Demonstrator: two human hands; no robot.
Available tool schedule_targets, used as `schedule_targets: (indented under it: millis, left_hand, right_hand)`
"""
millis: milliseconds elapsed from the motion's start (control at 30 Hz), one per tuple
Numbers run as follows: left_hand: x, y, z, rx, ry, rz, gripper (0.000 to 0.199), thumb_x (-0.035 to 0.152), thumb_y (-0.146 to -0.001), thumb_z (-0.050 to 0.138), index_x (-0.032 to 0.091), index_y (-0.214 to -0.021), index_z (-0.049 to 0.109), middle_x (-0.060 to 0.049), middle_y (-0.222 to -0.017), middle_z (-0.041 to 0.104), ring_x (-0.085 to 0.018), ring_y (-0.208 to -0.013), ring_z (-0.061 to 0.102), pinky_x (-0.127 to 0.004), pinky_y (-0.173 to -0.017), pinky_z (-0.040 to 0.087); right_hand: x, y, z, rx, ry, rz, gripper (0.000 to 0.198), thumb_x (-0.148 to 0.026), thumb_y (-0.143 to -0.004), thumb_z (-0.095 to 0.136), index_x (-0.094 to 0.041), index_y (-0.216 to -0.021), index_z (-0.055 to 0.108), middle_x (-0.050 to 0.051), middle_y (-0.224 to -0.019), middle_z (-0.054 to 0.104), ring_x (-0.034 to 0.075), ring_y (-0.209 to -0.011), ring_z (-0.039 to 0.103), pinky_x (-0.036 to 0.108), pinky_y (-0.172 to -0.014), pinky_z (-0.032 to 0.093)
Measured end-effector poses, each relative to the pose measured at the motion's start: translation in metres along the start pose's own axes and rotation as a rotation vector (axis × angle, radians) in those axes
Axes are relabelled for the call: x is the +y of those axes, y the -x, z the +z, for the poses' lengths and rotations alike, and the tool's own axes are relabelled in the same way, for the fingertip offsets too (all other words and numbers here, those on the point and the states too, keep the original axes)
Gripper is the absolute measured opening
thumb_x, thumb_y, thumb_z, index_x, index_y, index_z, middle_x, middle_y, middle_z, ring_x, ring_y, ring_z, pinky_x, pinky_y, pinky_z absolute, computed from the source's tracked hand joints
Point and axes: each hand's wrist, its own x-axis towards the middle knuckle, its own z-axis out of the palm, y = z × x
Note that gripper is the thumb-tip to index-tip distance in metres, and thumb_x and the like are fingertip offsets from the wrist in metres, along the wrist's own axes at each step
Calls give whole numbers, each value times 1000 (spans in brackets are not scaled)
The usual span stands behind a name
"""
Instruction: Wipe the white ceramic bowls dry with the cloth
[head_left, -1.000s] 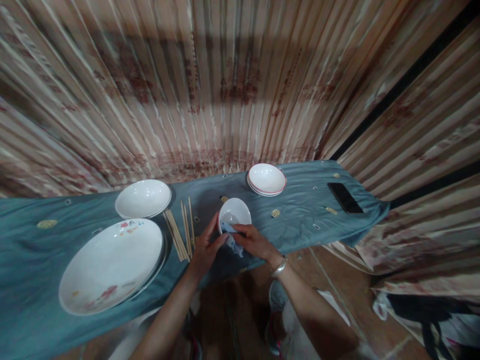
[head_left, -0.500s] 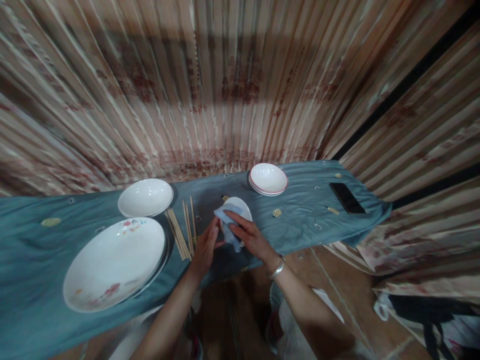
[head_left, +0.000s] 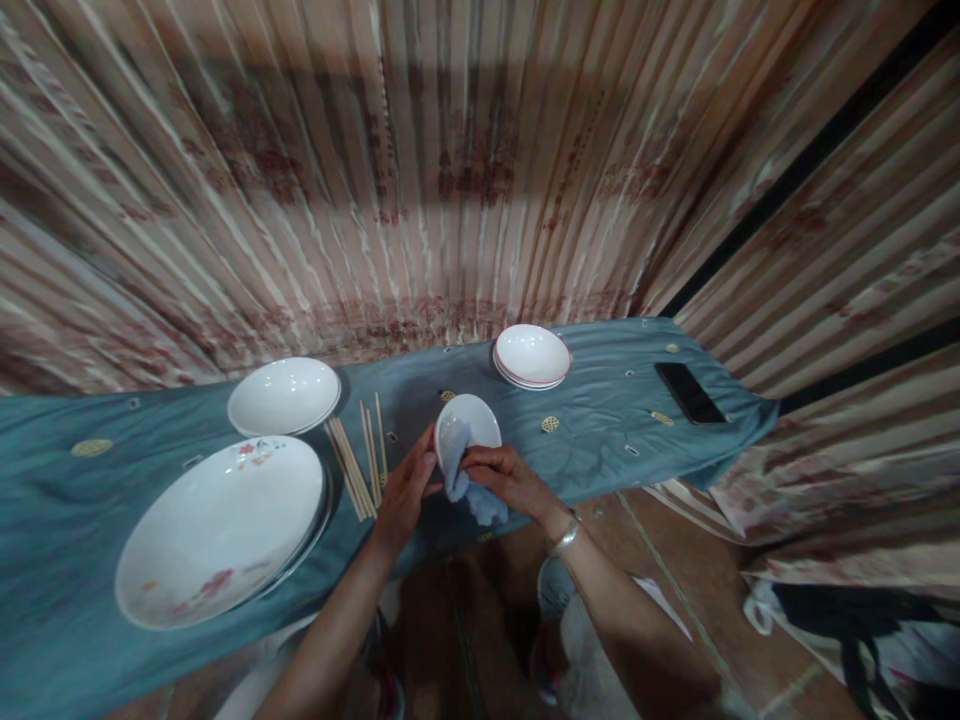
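A small white bowl (head_left: 480, 420) is held tilted above the front of the cloth-covered table, its inside facing up toward me. My left hand (head_left: 406, 490) grips the bowl's left side, with the thumb near the rim. In my right hand (head_left: 514, 482) a light blue cloth (head_left: 456, 470) is pinched between the fingers. Part of the cloth lies inside the bowl over its near rim, and the rest hangs below the hand. Just left of my left hand lie several wooden chopsticks (head_left: 349, 468) in two loose groups.
Large flowered plates (head_left: 225, 530) are stacked at the left, with white bowls (head_left: 285, 396) behind them. Stacked red-rimmed bowls (head_left: 532, 355) stand at the back. A black phone (head_left: 689, 393) lies right on the teal tablecloth (head_left: 600, 400). A pleated curtain (head_left: 465, 180) hangs behind.
My right hand has shifted the cloth from across the bowl down to its near rim, so more of the bowl's inside shows. My left hand stays at the bowl's left side.
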Motion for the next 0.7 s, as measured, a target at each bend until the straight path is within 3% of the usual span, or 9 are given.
schedule_targets:
  millis: [167, 333, 400, 500, 600, 700]
  left_hand:
    - [-4, -3, 1, -16, 12, -8, 82, 60, -70, 70, 22, -139, 51, -8, -134, 62, -34, -119, 60, -42, -85, 58]
    - [-5, -3, 2, -18, 54, -12, 82, 58, -68, 73, 21, -138, 52, -10, -135, 61, -35, -120, 58, -46, -86, 58]
    - [-4, -2, 2, -27, 71, -8, 83, 56, -68, 74, 20, -138, 52, -10, -133, 62, -35, -120, 58, -47, -86, 58]
    - [-4, 0, 3, -38, 93, 5, 81, 54, -68, 74, 19, -138, 52, -10, -134, 61, -35, -122, 57, -47, -87, 58]
    - [-4, 0, 2, -30, 82, 12, 79, 53, -69, 74, 20, -137, 53, -10, -136, 60, -35, -124, 55, -46, -86, 58]
    - [-4, -1, 2, -35, 84, 18, 79, 53, -69, 74, 20, -138, 52, -10, -137, 59, -36, -125, 54, -46, -87, 58]
  right_hand:
    - [7, -9, 5, 77, -87, 16, 20, -36, -84, 59, -18, -81, 67, -2, -72, 59, 10, -66, 50, 20, -63, 40]
    - [14, -22, 6, 132, -49, -7, 22, -33, -86, 54, -19, -99, 64, -1, -84, 61, 11, -71, 53, 21, -65, 44]
    - [17, -25, 5, 167, 77, -60, 24, -30, -88, 50, -19, -106, 62, 2, -96, 63, 14, -85, 58, 25, -78, 47]
    - [21, -27, 3, 211, 384, -154, 31, -21, -90, 46, -18, -118, 58, 8, -118, 61, 19, -112, 55, 35, -103, 41]
    - [23, -23, 4, 224, 712, -172, 42, -12, -90, 41, -16, -130, 52, 13, -134, 54, 21, -126, 49, 40, -110, 38]
    - [23, -17, 6, 214, 971, -126, 43, -10, -90, 41, -13, -131, 52, 18, -137, 52, 24, -127, 49, 43, -109, 42]
